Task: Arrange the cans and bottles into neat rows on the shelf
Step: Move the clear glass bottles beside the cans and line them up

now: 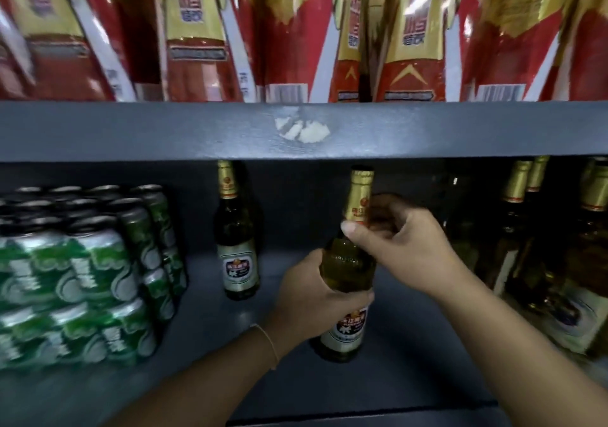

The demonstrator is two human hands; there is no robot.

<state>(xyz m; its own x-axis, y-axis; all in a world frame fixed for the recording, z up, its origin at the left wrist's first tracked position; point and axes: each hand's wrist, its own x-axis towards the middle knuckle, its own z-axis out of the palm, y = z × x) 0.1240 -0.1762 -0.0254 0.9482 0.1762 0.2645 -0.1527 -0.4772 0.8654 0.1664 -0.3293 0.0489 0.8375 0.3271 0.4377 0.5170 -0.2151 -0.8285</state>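
Right hand (398, 245): thumb and fingers pinch the gold-foil neck of the beer bottle (347, 282). Left hand (316, 298): fingers wrapped round the bottle's body, above its label. Bottle upright, base on the grey shelf (411, 344), mid-shelf. Second bottle (237, 249) stands further back to the left, apart from it. Green cans (82, 278) stacked in layers at far left. More bottles (559, 255) crowd the right end. Red-and-gold bags (296, 32) line the shelf above.
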